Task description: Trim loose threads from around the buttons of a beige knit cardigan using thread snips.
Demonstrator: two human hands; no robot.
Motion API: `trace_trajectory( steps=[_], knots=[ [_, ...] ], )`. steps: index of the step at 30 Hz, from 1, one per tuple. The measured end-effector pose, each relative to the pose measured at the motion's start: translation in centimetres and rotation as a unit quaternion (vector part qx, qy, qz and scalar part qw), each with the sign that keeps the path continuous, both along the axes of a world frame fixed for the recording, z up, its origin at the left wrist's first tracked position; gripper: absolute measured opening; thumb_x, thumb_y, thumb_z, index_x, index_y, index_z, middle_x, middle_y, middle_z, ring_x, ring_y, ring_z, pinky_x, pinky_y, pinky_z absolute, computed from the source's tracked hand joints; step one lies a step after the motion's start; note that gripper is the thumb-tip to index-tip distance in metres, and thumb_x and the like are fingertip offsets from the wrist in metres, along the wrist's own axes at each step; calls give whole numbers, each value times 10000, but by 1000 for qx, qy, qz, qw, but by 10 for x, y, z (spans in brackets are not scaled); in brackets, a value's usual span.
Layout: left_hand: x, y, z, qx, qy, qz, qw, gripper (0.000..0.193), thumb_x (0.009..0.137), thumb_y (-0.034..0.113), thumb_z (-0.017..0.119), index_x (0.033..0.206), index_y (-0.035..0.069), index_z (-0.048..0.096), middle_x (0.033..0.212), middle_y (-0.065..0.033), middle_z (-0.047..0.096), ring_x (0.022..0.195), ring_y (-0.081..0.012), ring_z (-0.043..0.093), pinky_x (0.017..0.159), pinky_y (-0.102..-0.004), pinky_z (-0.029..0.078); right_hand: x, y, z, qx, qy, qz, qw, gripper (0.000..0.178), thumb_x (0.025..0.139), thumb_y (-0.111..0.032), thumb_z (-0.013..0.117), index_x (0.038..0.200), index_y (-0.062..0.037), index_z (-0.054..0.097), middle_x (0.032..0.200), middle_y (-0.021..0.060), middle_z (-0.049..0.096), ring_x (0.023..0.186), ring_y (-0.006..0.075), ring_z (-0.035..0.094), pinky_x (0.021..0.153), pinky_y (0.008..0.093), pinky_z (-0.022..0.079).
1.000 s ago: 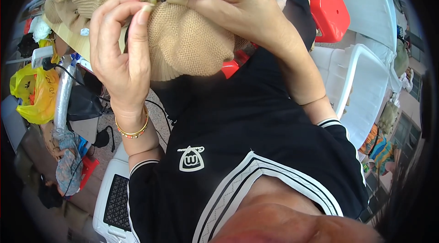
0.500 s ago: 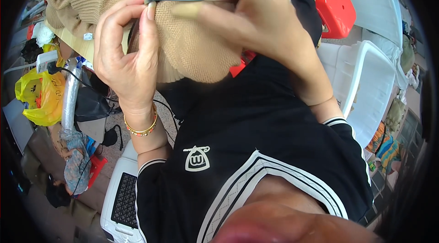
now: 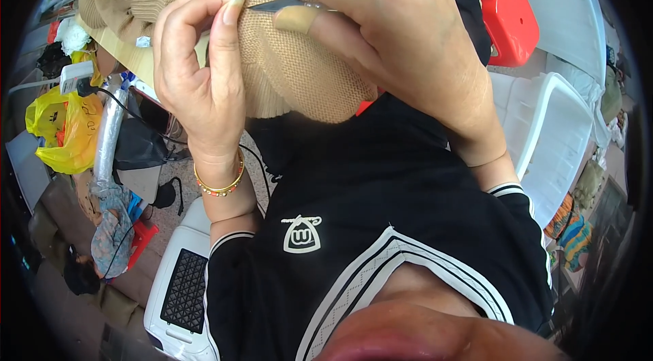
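Observation:
A beige knit garment (image 3: 292,69) with ribbed parts lies bunched before me, its near fold hanging toward my lap. My left hand (image 3: 204,75) pinches the knit between thumb and forefinger at the upper left of that fold; the exact bit in the pinch is too small to tell. In my right hand (image 3: 415,48) is a pair of thread snips (image 3: 275,5), gripped between thumb and fingers. Its two blades are apart and point left, and the upper one reaches my left fingertips. A tan covering wraps my right thumb tip. The snips' rear is hidden inside my palm.
A pale wooden surface (image 3: 122,48) shows under the garment. A red plastic stool (image 3: 510,21) and a white plastic bin (image 3: 551,136) stand on the right. Leftward are a yellow plastic bag (image 3: 81,123), a black cable (image 3: 146,124) and a white boxy appliance (image 3: 170,286) with a dark grille.
My right fingers have shifted forward along the snips, covering more of the handles. The upper blade has come nearer my left fingertips. The whole view has shifted slightly.

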State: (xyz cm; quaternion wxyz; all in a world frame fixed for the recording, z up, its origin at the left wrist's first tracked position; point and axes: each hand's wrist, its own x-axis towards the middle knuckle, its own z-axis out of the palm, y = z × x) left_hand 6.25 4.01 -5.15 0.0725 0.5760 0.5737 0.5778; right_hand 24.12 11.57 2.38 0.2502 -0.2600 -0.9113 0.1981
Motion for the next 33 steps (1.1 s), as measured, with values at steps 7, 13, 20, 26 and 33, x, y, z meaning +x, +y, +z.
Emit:
trace_trajectory(
  steps=[7, 13, 20, 26, 33],
  knots=[
    [4, -1, -1, 16, -44, 11, 999, 62, 928, -12, 645, 989, -16, 636, 1011, -102, 635, 898, -152, 621, 776, -259, 521, -4, -1, 0, 8, -12, -8, 1000, 178, 809, -116, 656, 971, -42, 644, 830, 92, 569, 793, 277, 631, 681, 361, 513],
    [6, -1, 1, 33, 29, 34, 998, 102, 897, -32, 673, 991, -15, 637, 1008, -113, 627, 875, -191, 626, 743, -282, 532, -6, -1, 6, 36, -58, -19, 997, 122, 807, -109, 616, 915, -51, 626, 829, 83, 575, 782, 251, 633, 686, 348, 510],
    [13, -5, 8, 66, 196, 65, 976, 173, 838, -11, 746, 991, 11, 667, 973, -117, 599, 868, -219, 620, 733, -305, 531, -2, -3, 8, 73, -55, -8, 996, 138, 787, -109, 611, 913, -53, 615, 831, 66, 560, 775, 229, 633, 662, 326, 505],
    [6, -13, 4, 47, 152, 82, 984, 107, 858, 8, 724, 951, 8, 672, 1006, -132, 594, 876, -222, 616, 768, -297, 517, -7, -3, 4, 44, -9, -10, 999, 159, 785, -84, 641, 939, -48, 632, 811, 92, 569, 783, 272, 633, 671, 359, 511],
    [-31, -35, -12, 12, -60, 97, 993, 190, 988, 50, 570, 1160, -29, 548, 1120, -97, 606, 882, -132, 625, 815, -254, 490, -13, 4, -9, -2, 62, -28, 998, 250, 844, -95, 719, 1077, -24, 665, 895, 152, 631, 806, 312, 639, 663, 350, 515]
  ],
)
